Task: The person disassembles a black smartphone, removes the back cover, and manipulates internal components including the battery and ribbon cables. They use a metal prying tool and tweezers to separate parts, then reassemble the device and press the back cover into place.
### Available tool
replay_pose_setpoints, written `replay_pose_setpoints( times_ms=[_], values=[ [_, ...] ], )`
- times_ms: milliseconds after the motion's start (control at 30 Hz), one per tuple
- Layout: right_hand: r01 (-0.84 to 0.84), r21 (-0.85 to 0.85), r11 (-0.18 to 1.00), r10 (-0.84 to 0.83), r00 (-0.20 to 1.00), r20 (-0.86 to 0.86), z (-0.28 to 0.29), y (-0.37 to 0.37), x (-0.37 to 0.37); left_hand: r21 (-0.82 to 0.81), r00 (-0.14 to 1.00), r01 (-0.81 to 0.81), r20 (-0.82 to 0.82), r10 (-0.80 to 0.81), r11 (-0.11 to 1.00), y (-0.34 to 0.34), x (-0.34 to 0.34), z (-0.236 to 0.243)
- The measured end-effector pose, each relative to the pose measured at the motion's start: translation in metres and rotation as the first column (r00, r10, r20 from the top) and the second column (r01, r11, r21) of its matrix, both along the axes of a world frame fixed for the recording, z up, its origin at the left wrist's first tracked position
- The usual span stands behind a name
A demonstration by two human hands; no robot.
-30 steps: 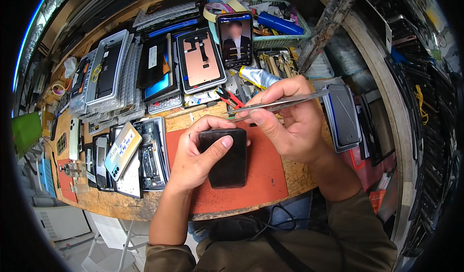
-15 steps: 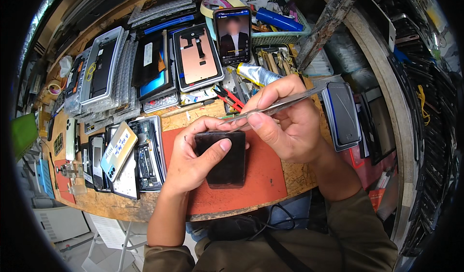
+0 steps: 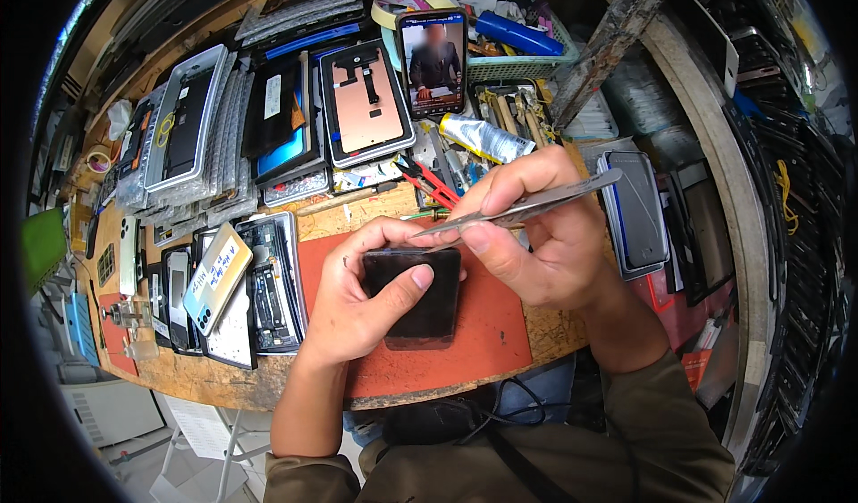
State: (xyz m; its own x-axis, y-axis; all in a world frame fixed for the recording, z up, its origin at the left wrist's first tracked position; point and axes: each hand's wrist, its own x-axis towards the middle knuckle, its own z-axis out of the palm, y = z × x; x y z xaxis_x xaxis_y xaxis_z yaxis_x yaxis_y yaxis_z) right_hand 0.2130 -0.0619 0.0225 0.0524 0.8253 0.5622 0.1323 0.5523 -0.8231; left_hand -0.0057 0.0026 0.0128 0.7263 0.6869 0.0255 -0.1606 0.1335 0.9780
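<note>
My left hand [image 3: 371,293] grips a dark smartphone [image 3: 420,311] by its far end, thumb across its black face and fingers behind the top edge. The phone is held over an orange-red work mat [image 3: 487,333]. Between the thumb and fingers of my right hand [image 3: 545,235] is a pair of metal tweezers [image 3: 527,206], held slantwise. Their thin tips point left, close above the phone's top edge, near my left fingertips. Whether the tips touch the phone I cannot tell.
A lit phone [image 3: 434,65] stands upright behind my hands, beside a green basket [image 3: 514,70]. Red-handled pliers [image 3: 431,184] and a silver-yellow tube [image 3: 483,137] lie beyond the mat. Phone parts and a marked phone back [image 3: 218,280] are at left. A wooden post [image 3: 617,38] slants at right.
The phone in my left hand has shifted slightly down and right. My right hand with the tweezers has moved a little right and down. The lit screen's picture is different.
</note>
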Motion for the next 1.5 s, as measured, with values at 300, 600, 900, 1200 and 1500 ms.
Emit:
replay_pose_setpoints(
  times_ms=[300, 600, 900, 1200, 1500],
  values=[
    [-0.032, 0.001, 0.999, 0.032, 0.996, 0.085, 0.01, -0.003, 0.004, 0.015, 1.0, -0.009, 0.005, 0.009, 1.0, -0.005, 0.0, 0.003],
    [-0.033, 0.018, 0.999, 0.029, 0.98, 0.195, 0.013, -0.003, 0.012, -0.038, 0.999, 0.019, 0.032, -0.018, 0.999, -0.003, -0.001, 0.004],
    [-0.022, 0.103, 0.994, -0.007, 0.962, 0.272, 0.018, -0.002, 0.01, -0.046, 1.0, -0.01, -0.026, 0.008, 0.999, -0.005, -0.001, 0.007],
    [-0.084, 0.152, 0.985, 0.037, 0.958, 0.285, 0.02, -0.003, 0.009, 0.007, 0.998, -0.01, -0.069, 0.011, 1.0, -0.006, -0.003, 0.007],
    [0.258, 0.056, 0.965, -0.261, 0.962, 0.076, 0.011, 0.002, 0.014, -0.009, 0.979, -0.089, -0.184, 0.086, 0.996, -0.005, 0.005, 0.003]
  ],
)
